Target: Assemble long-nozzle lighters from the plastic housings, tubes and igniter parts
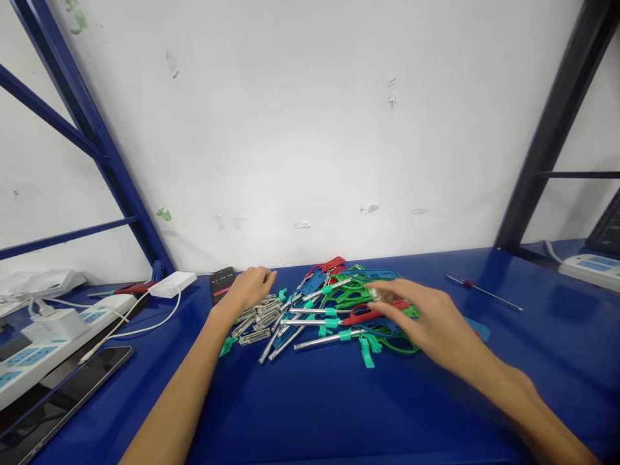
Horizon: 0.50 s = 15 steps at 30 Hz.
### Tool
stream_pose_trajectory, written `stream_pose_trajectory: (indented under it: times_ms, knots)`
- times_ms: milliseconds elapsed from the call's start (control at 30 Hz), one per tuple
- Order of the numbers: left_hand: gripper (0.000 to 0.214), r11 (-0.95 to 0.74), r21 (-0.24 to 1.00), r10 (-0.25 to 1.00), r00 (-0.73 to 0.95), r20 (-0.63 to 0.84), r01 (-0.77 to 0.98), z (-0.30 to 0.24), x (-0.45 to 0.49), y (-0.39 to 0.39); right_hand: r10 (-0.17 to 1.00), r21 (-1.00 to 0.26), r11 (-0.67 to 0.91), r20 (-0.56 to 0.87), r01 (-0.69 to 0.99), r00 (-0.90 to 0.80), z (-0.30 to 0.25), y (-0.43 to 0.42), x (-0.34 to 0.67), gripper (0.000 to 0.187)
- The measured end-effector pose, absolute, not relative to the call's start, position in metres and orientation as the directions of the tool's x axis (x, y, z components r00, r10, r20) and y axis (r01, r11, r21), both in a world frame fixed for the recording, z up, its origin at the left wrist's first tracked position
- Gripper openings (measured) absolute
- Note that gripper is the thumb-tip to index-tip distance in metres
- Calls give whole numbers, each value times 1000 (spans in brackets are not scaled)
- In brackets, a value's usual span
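- Tablet (62, 395), screen dark, lies flat at 8 o'clock beside a white power strip (29, 355) with plugs in it, both well off to the side of the hands.
- From 4 o'clock the right hand (436, 323) reaches palm down over the right part of the pile (334, 310) of metal tubes and green, blue and red plastic handles on the blue tabletop (339, 413). Its fingers (394, 292) are blurred, with the tips near something small and shiny above a red handle (363, 314); I cannot tell whether they clamp it.
- At 11 o'clock the left hand (249, 289) lies palm down, fingers curled together onto short metal pieces (254, 320) at the pile's left edge; any grip is hidden.
- That pile sits at 12 o'clock, loosely heaped between both hands, probably so that either can reach it.
- Farther off, a thin screwdriver (484, 294) lies alone at 2 o'clock.
- At 10 o'clock a black device (221, 283) and a white charger (174, 283) rest by the wall (310, 129).
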<state>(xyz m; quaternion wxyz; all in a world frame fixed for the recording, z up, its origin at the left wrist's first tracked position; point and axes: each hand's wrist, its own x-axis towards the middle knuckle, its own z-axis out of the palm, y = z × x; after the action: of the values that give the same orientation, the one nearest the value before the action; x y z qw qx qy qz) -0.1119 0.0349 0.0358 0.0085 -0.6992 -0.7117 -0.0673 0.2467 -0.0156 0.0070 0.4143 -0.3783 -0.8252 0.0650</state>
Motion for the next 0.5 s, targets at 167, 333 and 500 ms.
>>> stream_pose_trajectory:
  times_ms: [167,333,500]
  knots:
    - [34,31,78,983,-45,177,996,38,-118,36,561,-307,825,540,474,-628,13,-28,223,21]
    - [35,93,73,961,-109,253,993,38,-136,37,301,-88,953,370,289,-879,46,-16,175,23]
    - [35,149,61,937,-160,311,987,38,-149,36,176,98,974,241,204,-954,59,13,106,28]
